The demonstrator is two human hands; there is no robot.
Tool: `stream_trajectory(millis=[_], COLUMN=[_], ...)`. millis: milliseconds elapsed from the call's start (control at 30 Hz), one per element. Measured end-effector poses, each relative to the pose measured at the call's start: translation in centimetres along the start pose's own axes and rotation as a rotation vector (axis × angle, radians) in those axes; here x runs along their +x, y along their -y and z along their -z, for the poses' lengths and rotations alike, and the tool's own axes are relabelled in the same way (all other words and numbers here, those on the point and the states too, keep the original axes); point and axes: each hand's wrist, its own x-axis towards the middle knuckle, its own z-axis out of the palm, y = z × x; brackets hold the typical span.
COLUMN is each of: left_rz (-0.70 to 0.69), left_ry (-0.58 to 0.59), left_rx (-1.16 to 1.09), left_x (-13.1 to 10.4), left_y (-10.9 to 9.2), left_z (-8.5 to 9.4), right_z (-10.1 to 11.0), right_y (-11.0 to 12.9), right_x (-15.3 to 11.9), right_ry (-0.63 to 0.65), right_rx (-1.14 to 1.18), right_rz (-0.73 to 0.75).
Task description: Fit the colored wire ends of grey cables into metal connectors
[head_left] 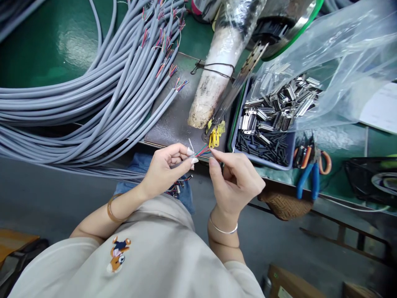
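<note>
My left hand (170,169) pinches the stripped end of a grey cable between thumb and fingertips. Red, green and blue wires (202,151) fan out from it towards the right. At their tips is my right hand (235,171), its thumb and forefinger closed around the wire ends and the other fingers curled in. Just beyond the wires stands a small yellow clamp-like piece (214,138) at the bench edge. The grip on single wires is too small to make out.
A large bundle of grey cables (102,99) with stripped ends covers the left bench. A wrapped white cylinder (214,78) and perforated metal rod (245,70) lean ahead. On the right are a bin (288,161) of metal connectors (287,99) and black sleeves (263,147), and blue-handled pliers (314,176).
</note>
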Motion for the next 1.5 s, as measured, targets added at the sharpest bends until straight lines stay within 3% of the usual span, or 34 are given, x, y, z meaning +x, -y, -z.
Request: stream_trajectory(millis=[233,433,600,833,1267,1367,1500], left_rz=[-0.021,0.054,0.121,0.138,0.069,0.121,0.269], left_ry=[-0.021,0.032,0.068,0.074,0.032,0.058,0.188], left_rx=[0.062,0.018,-0.002,-0.019,-0.056,-0.089,-0.183], left_x=[-0.1,-0.2,-0.2,-0.2,-0.1,0.0,0.1], left_y=[0.0,-0.7,-0.8,-0.7,-0.2,-0.2,-0.2], left_z=[-0.1,-0.1,0.0,-0.2,-0.4,-0.1,0.4], right_z=[0.2,0.1,-0.1,0.0,0.0,0.0,0.1], right_y=[-0.1,-0.2,-0.6,-0.7,-0.6,0.0,0.4], right_x=[0.2,0.1,0.1,0.2,0.2,0.0,-0.4], right_ry=[0.009,-0.028,0.082,0.133,0.156,0.187,0.174], right_rx=[0.010,0.079,0.169,0.270,0.324,0.324,0.337], right_rz=[-0.086,-0.175,-0.320,-0.387,-0.423,-0.362,-0.272])
